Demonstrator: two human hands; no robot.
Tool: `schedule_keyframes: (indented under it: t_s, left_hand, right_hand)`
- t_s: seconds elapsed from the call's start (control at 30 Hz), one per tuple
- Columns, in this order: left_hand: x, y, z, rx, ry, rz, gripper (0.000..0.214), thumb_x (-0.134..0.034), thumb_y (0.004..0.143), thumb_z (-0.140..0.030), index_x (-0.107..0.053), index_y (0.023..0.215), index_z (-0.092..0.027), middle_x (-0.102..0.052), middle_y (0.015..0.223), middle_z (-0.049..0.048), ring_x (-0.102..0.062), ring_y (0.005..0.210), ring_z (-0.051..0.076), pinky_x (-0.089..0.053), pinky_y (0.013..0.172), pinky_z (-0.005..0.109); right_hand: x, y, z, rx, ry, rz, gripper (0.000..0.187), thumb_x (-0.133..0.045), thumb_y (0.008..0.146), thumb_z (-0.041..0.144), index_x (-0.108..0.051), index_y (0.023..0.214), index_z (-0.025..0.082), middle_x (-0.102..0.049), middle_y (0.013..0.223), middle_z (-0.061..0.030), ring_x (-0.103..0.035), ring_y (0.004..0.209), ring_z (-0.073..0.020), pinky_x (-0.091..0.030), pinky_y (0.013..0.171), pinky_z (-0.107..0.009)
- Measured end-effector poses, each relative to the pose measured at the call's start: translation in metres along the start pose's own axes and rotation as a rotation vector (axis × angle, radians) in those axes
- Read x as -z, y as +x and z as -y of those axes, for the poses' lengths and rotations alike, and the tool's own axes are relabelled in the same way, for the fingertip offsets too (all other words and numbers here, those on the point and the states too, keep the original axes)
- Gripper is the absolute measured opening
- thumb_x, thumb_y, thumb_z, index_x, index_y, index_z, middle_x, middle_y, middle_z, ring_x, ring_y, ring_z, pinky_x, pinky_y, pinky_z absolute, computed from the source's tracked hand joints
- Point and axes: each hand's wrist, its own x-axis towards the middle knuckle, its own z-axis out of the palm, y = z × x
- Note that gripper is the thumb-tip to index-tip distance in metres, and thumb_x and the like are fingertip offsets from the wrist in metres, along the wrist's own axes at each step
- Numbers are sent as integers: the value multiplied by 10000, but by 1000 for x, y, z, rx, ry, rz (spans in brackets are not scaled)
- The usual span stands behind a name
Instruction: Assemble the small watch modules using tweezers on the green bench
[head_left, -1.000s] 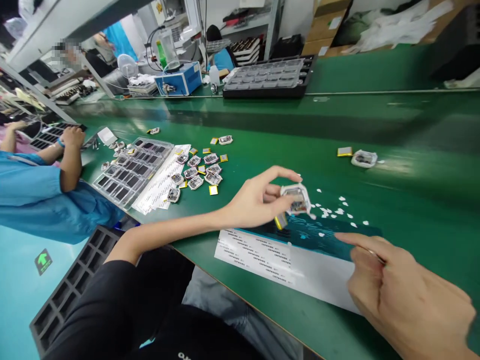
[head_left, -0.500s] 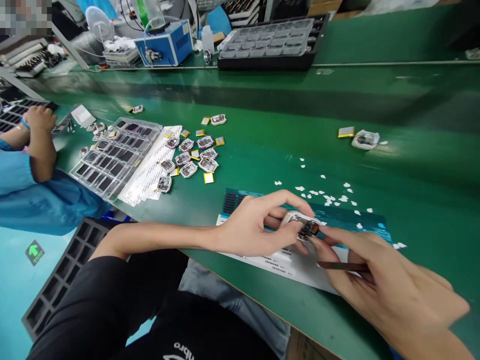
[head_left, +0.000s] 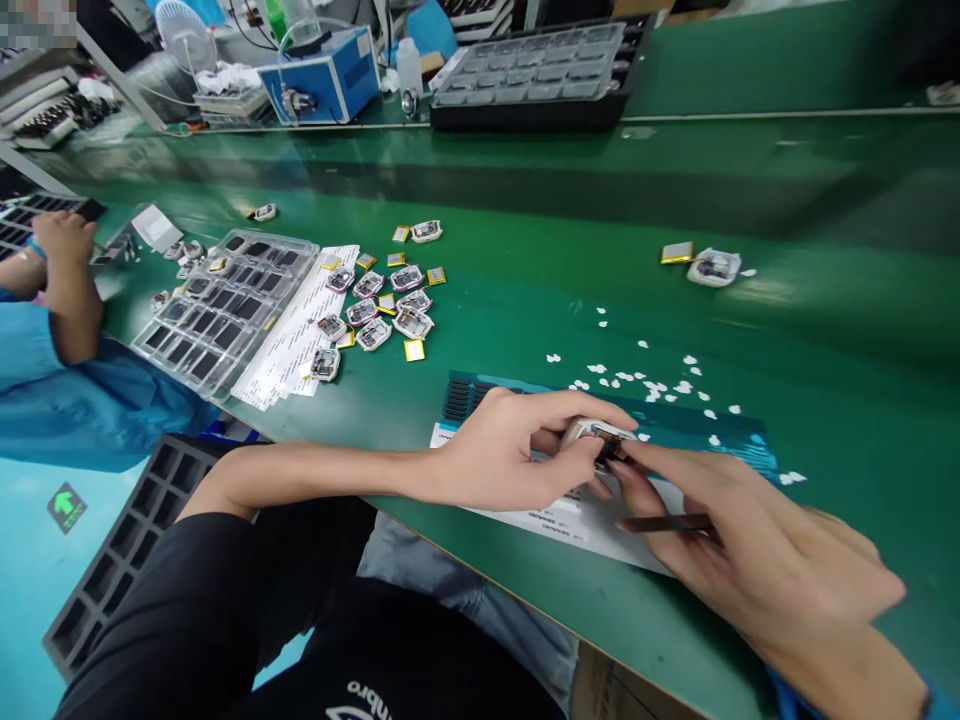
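Note:
My left hand (head_left: 517, 450) grips a small white device casing (head_left: 582, 430) with its circuitry facing up, thumb on the near side and fingers around the far side. At the casing's right end, the thumb and index fingertip of my right hand (head_left: 757, 540) press close together on the dark inner parts; the exact contact is hidden. A thin dark brown tool (head_left: 664, 523) lies across my right fingers, held in that hand and pointing left. Below both hands are a white printed sheet (head_left: 555, 520) and a teal film strip (head_left: 739, 450).
Small white stickers (head_left: 660, 390) are scattered beyond my hands. Several open casings (head_left: 373, 333) and yellow-edged battery cells (head_left: 414, 350) lie left, beside a clear compartment tray (head_left: 225, 310). Another casing (head_left: 714, 267) sits at the right. A co-worker's arm (head_left: 71, 290) rests at far left.
My right fingertips have moved slightly left and further over the casing's inner parts, covering more of them. The orange-brown piece seen there before is now mostly hidden. The view has shifted slightly.

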Motion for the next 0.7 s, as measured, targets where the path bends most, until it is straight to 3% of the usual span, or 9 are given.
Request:
schedule_keyframes:
  t_s: [0.13,0.3,0.43,0.5,0.6,0.7]
  left_hand:
    - [1,1,2,35,-104,2,188,-653,954,-291,-643,1104,-179,-692,770,5,-811,732,171,-560,587,190]
    - [3,4,2,145,-210,90,222,-766,890,-290,-649,1037,-171,-613,679,-33,-767,615,152,-351,427,162]
    - [5,6,-3,215,-399,166,105,-689,943,-212,-668,1024,-149,-645,732,-34,-748,578,120,-498,539,197]
    - [6,6,-6,219,-479,174,99,-698,929,-178,-671,1017,-144,-676,799,-30,-738,560,102,-556,613,224]
    - [6,6,-9,247,-514,159,104,-716,910,-159,-688,1007,-138,-690,825,-23,-736,566,101,-546,609,224]
    - [5,7,-10,298,-490,123,99,-732,899,-153,-704,994,-139,-679,801,-21,-741,595,110,-523,591,214]
  right_hand:
    - [3,11,3,-30,61,-11,367,-738,978,196,-712,1319,329,-775,776,95,-646,535,-61,-392,426,-214]
    - [5,16,3,-25,96,-18,299,-697,975,112,-720,1183,326,-791,837,92,-713,652,-68,-442,498,-217]
    - [6,16,1,1,69,-27,225,-704,977,104,-707,1074,307,-800,851,87,-730,674,-75,-438,496,-240]
    - [7,16,0,18,42,-32,270,-691,980,97,-717,1119,326,-805,854,94,-738,681,-80,-394,453,-269]
    - [10,14,-1,24,21,-4,369,-668,981,78,-712,1231,346,-818,903,93,-755,722,-83,-392,453,-281]
    - [11,10,-2,27,11,6,342,-676,985,87,-706,1222,333,-823,920,91,-751,726,-69,-420,484,-249]
